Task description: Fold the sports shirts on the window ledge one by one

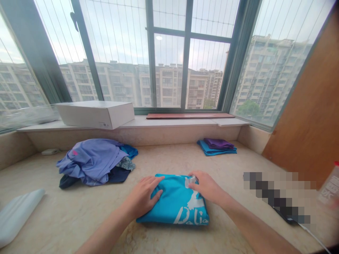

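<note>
A turquoise T-shirt with white lettering [177, 204] lies folded into a small square on the marble ledge in front of me. My left hand [144, 195] rests flat on its left side, fingers stretched out. On the shirt's top right corner lies my right hand [208, 186], fingers curled down onto the cloth by a white patch. Neither hand lifts the shirt off the surface.
A heap of unfolded clothes [94, 160], mostly lilac and blue, lies at the left. Two folded garments [217, 146], purple on blue, sit at the back right. A white box [96, 113] stands on the window sill. A white pad [18, 213] is at far left.
</note>
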### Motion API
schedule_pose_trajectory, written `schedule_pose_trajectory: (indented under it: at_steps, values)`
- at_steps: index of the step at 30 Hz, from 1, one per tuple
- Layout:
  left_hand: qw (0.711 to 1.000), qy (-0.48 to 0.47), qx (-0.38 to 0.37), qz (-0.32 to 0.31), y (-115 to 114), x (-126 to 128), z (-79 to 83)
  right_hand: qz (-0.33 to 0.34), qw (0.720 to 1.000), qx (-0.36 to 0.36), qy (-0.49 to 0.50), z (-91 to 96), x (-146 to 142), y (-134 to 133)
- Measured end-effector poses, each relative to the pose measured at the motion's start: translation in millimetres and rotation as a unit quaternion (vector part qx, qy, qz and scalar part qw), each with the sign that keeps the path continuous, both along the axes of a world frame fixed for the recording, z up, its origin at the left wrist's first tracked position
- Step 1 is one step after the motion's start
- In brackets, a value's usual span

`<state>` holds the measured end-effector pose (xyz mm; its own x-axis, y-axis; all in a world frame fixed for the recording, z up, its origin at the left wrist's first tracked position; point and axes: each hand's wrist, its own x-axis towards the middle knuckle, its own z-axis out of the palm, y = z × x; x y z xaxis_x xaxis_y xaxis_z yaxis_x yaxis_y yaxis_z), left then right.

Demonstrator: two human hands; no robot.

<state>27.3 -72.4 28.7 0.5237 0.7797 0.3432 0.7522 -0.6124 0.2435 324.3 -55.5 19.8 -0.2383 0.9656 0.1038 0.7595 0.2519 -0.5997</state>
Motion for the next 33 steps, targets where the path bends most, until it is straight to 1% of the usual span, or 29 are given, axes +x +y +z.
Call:
schedule_pose_trajectory:
  at_steps: [4,6,8,9,11,12,14,16,18,19,20,21,22,23,25,27,29,30,31,33]
  values:
    - [0.998,-0.040,-0.017,0.049,-1,3,2.3,0.013,0.999,0.018,0.049,-4.3,-1,0]
    - [0.996,-0.050,-0.021,0.070,-1,3,2.4,0.030,0.997,0.022,0.069,-2.2,-3,0]
    - [0.996,-0.054,-0.011,0.076,-2,4,3.2,0.055,0.994,0.036,0.088,1.3,-7,0]
    - [0.996,-0.055,0.002,0.073,-2,4,3.9,0.069,0.991,0.056,0.097,3.1,-9,-2]
    - [0.996,-0.054,0.036,0.054,-4,5,5.8,0.104,0.981,0.125,0.103,5.7,-13,-5]
    - [0.997,-0.049,0.053,0.041,-5,6,6.6,0.128,0.972,0.169,0.098,6.7,-16,-8]
    - [0.997,-0.034,0.071,0.011,-9,8,7.4,0.186,0.946,0.255,0.077,8.5,-21,-14]
    - [0.997,-0.019,0.069,-0.017,-12,11,7.0,0.251,0.908,0.333,0.047,10.9,-26,-22]
    - [0.998,-0.013,0.052,-0.035,-14,14,6.1,0.302,0.864,0.402,0.027,13.9,-31,-28]
    - [0.998,-0.014,0.039,-0.041,-15,16,6.0,0.319,0.845,0.429,0.023,15.2,-33,-31]
    - [0.999,-0.014,0.024,-0.045,-16,16,6.2,0.329,0.832,0.446,0.023,16.2,-34,-34]
    - [0.999,-0.011,0.007,-0.046,-16,17,6.8,0.334,0.826,0.453,0.026,16.6,-34,-35]
    - [0.999,-0.004,-0.010,-0.043,-17,17,7.8,0.333,0.828,0.450,0.032,16.4,-34,-36]
    - [0.999,0.007,-0.026,-0.038,-17,18,9.1,0.326,0.836,0.439,0.045,15.7,-34,-37]
    - [0.998,0.027,-0.045,-0.024,-17,18,11.8,0.290,0.864,0.402,0.086,13.1,-33,-36]
    - [0.999,0.029,-0.044,-0.013,-18,19,13.7,0.228,0.899,0.348,0.135,10.7,-33,-33]
    - [0.999,0.016,-0.029,-0.005,-19,19,14.2,0.159,0.933,0.270,0.175,9.7,-34,-30]
    - [1.000,0.008,-0.020,0.000,-19,19,14.0,0.135,0.946,0.222,0.191,9.8,-35,-29]
    - [1.000,0.000,-0.011,0.005,-19,20,13.9,0.125,0.956,0.172,0.204,10.2,-36,-28]
    - [1.000,-0.017,-0.001,0.012,-20,21,14.0,0.128,0.963,0.080,0.223,11.5,-38,-26]
